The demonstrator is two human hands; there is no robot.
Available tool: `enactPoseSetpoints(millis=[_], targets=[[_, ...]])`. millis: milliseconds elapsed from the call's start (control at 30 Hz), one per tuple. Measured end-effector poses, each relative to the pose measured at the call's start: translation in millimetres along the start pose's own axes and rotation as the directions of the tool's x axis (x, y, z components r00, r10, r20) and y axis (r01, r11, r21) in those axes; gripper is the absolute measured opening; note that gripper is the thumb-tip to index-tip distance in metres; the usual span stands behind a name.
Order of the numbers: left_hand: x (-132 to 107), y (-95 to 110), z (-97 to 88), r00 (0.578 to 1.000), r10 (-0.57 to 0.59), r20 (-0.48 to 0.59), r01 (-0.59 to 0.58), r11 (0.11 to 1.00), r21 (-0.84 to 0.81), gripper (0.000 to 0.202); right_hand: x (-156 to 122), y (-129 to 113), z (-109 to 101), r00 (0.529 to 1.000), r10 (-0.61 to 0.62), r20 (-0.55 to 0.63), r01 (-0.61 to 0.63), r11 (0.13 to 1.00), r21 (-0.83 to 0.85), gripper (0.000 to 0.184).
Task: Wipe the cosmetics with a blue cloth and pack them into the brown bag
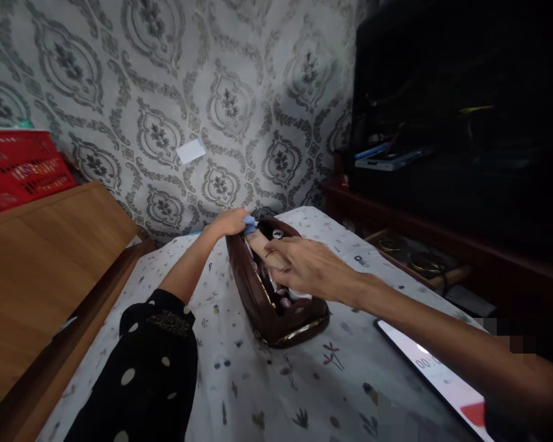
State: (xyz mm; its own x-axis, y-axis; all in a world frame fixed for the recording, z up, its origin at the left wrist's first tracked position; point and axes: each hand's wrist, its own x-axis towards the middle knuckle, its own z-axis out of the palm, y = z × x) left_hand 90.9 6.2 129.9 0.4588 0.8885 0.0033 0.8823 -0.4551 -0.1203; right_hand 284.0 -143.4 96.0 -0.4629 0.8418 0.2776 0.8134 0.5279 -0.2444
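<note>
A brown zip bag lies unzipped on the patterned cloth, packed with small items, some with pale pink or shiny parts. My left hand is closed at the bag's far left rim. By its fingertips is a light-blue piece, too small to name. Over the opening, my right hand has its fingers closed around a beige tube-like item that slants inside the bag. The hand hides the item's lower end and part of the contents.
The white printed cloth covers the surface. A phone with a lit screen lies under my right forearm. At left, a red basket stands on a wooden board. A dark television and an open drawer are at right.
</note>
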Motion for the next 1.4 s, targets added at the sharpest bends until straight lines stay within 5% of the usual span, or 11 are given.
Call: enactPoseSetpoints(millis=[433,800,1033,1167,1267,1400], targets=[[1,3,3.0,0.999,0.041,0.004,-0.042,0.998,0.042,0.021,6,9,-13,0.986,-0.092,0.136,0.079,0.992,0.096,0.021],[3,-2,6.4,1.0,0.025,-0.011,-0.026,0.999,-0.041,0.015,12,9,-14,0.99,-0.098,0.098,0.082,0.984,0.158,0.02],[9,-8,8.8,0.996,-0.007,-0.085,-0.013,0.97,-0.241,0.014,15,15,-13,0.993,-0.114,0.026,0.105,0.967,0.233,0.02],[6,-23,11.7,0.963,-0.164,-0.215,0.06,0.906,-0.418,0.022,25,26,-11,0.993,-0.007,-0.116,0.032,0.975,0.22,0.03],[1,-41,20.9,0.879,-0.384,-0.282,0.184,0.82,-0.542,0.019,41,36,-6,0.981,0.078,-0.179,-0.045,0.982,0.182,0.035],[0,-57,47.3,0.795,-0.583,-0.165,0.319,0.635,-0.703,0.018,73,44,2,0.983,0.182,-0.007,-0.176,0.959,0.221,0.042]])
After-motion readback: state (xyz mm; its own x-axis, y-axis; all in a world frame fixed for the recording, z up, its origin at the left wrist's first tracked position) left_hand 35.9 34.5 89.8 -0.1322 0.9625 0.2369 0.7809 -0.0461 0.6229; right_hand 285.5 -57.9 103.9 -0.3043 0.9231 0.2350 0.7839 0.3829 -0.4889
